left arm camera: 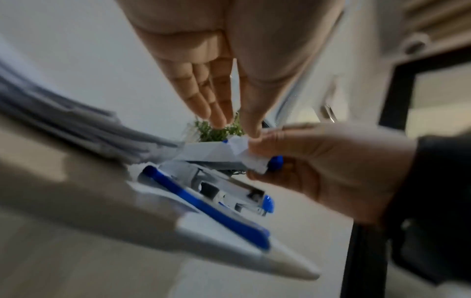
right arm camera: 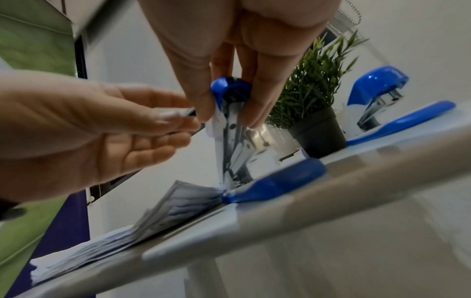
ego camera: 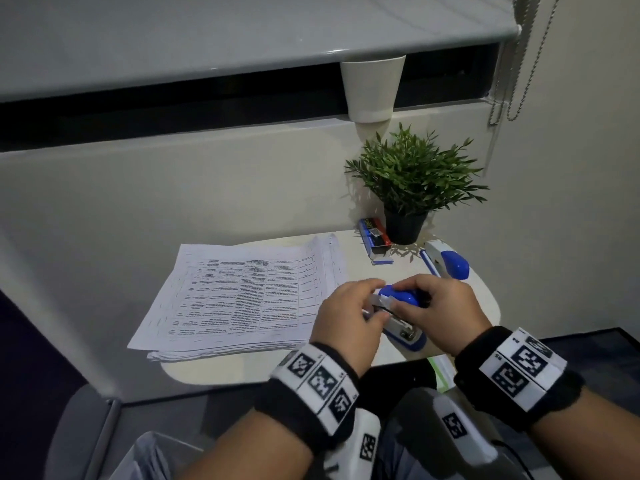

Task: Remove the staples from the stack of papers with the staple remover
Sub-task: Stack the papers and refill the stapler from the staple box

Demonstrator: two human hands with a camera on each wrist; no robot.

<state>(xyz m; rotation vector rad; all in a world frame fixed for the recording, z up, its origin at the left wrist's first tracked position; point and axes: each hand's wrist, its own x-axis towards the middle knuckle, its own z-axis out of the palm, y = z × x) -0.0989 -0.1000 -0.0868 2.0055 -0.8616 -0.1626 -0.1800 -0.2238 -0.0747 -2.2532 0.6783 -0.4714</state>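
Stack of papers (ego camera: 239, 296) spreads across the left-centre of the head view, flat on the small table (ego camera: 485, 289). Just right of it, the left hand (ego camera: 346, 317) pinches something small and thin at the tool's top — too blurred to name. The right hand (ego camera: 436, 306) clamps the blue staple remover (ego camera: 398, 296), swung open, base by the papers' lower right corner. Risky: a hard tug could tear that corner, or the base could skid.

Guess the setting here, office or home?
Likely a small desk by a window, office or home study: printed papers, two blue staplers, and a potted plant under a roller blind.
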